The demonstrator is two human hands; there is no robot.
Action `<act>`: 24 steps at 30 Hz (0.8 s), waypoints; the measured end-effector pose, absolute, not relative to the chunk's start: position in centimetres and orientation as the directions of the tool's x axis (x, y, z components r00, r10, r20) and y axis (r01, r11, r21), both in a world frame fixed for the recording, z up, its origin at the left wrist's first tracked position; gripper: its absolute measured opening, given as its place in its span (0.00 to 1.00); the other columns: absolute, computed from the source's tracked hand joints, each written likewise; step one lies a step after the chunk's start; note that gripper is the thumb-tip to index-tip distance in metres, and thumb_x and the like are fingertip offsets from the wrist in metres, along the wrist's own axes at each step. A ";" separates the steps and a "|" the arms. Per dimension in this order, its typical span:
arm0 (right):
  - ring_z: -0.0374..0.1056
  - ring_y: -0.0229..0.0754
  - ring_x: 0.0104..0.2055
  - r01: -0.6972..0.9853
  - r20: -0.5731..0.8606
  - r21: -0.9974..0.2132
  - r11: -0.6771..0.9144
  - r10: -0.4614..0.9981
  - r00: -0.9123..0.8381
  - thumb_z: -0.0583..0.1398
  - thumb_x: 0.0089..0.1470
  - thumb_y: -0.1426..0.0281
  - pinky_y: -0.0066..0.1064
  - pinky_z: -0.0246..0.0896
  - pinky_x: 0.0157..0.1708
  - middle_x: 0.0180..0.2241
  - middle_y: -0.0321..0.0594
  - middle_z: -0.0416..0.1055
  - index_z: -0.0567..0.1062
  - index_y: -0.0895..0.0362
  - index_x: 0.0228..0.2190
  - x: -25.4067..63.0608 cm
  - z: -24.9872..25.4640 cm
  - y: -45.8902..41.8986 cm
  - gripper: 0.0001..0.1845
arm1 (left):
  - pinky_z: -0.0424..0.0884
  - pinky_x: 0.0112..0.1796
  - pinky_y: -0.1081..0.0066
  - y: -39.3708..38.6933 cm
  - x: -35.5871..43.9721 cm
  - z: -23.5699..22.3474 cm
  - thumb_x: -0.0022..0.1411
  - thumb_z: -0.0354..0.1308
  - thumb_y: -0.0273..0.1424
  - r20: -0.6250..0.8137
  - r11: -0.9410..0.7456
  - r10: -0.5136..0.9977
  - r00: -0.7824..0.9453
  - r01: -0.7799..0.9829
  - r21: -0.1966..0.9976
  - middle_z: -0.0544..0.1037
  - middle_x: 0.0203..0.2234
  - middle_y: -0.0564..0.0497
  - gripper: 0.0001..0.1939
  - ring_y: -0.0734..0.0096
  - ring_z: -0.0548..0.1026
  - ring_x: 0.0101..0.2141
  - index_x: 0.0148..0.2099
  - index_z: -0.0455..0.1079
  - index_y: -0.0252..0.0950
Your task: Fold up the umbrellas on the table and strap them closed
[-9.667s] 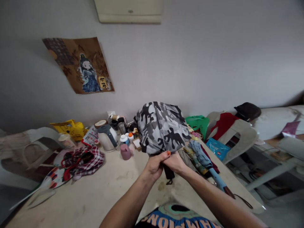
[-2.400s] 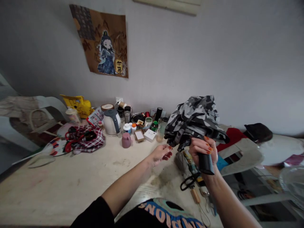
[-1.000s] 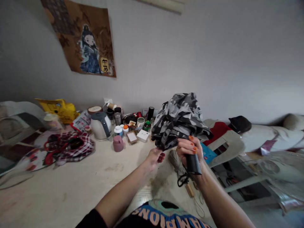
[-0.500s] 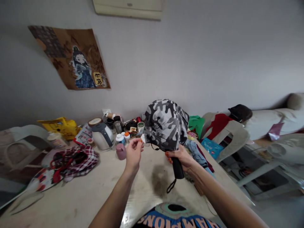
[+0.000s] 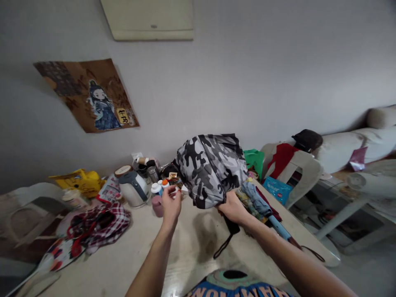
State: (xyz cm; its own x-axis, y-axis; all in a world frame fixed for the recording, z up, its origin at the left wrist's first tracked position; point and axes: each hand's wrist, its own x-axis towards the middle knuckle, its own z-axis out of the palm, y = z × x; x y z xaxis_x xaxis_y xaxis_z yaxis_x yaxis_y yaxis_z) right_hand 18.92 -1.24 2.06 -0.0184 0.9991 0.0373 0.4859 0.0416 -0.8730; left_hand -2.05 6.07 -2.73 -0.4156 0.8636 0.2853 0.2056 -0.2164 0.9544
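My right hand (image 5: 233, 208) is closed round a folding umbrella (image 5: 213, 169), just where the bunched canopy meets the black handle. The grey, black and white camouflage cloth is loosely gathered and puffed out, tilting up and to the left. Below the hand, the handle (image 5: 231, 226) shows in part, and a black wrist loop hangs from its end. My left hand (image 5: 171, 202) is raised left of the canopy, apart from it, with loosely curled fingers and nothing visible in them. Close behind it are a pink cup (image 5: 157, 206) and white bottles (image 5: 156, 189) with white and orange caps.
A kettle (image 5: 135, 189) and a checked cloth (image 5: 108, 229) are on the left of the table (image 5: 123, 264). To the right lie folded umbrellas (image 5: 256, 200) and a blue packet (image 5: 276, 190). A white chair (image 5: 305, 169) stands beyond the right edge; the wall is behind.
The umbrella has turned in my right hand, and its canopy now spreads further left and lower. My left hand has drawn slightly away from the cloth. The view has tilted upward.
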 end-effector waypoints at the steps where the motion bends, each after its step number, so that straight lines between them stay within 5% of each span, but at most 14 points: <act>1: 0.54 0.32 0.15 0.547 0.057 -0.836 0.051 0.998 -0.007 0.56 0.38 0.75 0.24 0.47 0.17 0.10 0.32 0.58 0.65 0.59 0.10 19.1 2.0 -1.2 0.11 | 0.71 0.37 0.67 5.3 -2.0 -2.0 0.52 0.58 0.34 0.339 -0.261 0.826 -0.450 0.228 0.938 0.73 0.38 0.45 0.13 0.66 0.73 0.36 0.41 0.68 0.34; 6: 0.51 0.33 0.20 0.748 0.147 -0.660 0.068 0.988 0.040 0.57 0.40 0.76 0.26 0.42 0.20 0.13 0.33 0.56 0.66 0.60 0.12 19.2 0.8 -0.8 0.09 | 0.68 0.47 0.64 1.0 0.3 2.0 0.57 0.59 0.40 0.571 -0.507 0.721 -0.393 0.263 0.821 0.69 0.49 0.43 0.19 0.62 0.70 0.48 0.49 0.67 0.38; 11: 0.49 0.32 0.20 0.809 0.135 -0.583 0.071 0.991 0.010 0.57 0.42 0.76 0.27 0.41 0.20 0.15 0.37 0.60 0.66 0.60 0.13 18.3 -0.3 -0.9 0.11 | 0.65 0.54 0.62 0.0 3.0 2.4 0.53 0.64 0.44 0.234 -0.264 0.959 -0.160 -0.203 0.943 0.72 0.52 0.41 0.28 0.59 0.69 0.53 0.52 0.66 0.37; 16: 0.55 0.34 0.22 0.773 0.132 -0.616 0.154 0.987 -0.091 0.57 0.41 0.77 0.26 0.48 0.24 0.20 0.40 0.67 0.69 0.60 0.17 17.1 -1.0 -1.9 0.05 | 0.70 0.49 0.60 1.6 3.0 1.2 0.41 0.72 0.45 -0.103 0.158 0.986 0.130 -0.555 0.817 0.79 0.41 0.42 0.28 0.54 0.74 0.48 0.41 0.71 0.33; 24: 0.56 0.35 0.23 0.757 -0.019 -0.652 0.043 0.997 -0.073 0.61 0.38 0.67 0.28 0.50 0.23 0.21 0.37 0.63 0.64 0.57 0.20 16.1 -1.0 -2.8 0.09 | 0.72 0.49 0.59 4.0 1.6 -1.6 0.43 0.72 0.38 -0.212 0.245 0.967 0.141 -0.743 0.623 0.82 0.35 0.48 0.20 0.56 0.76 0.46 0.38 0.73 0.37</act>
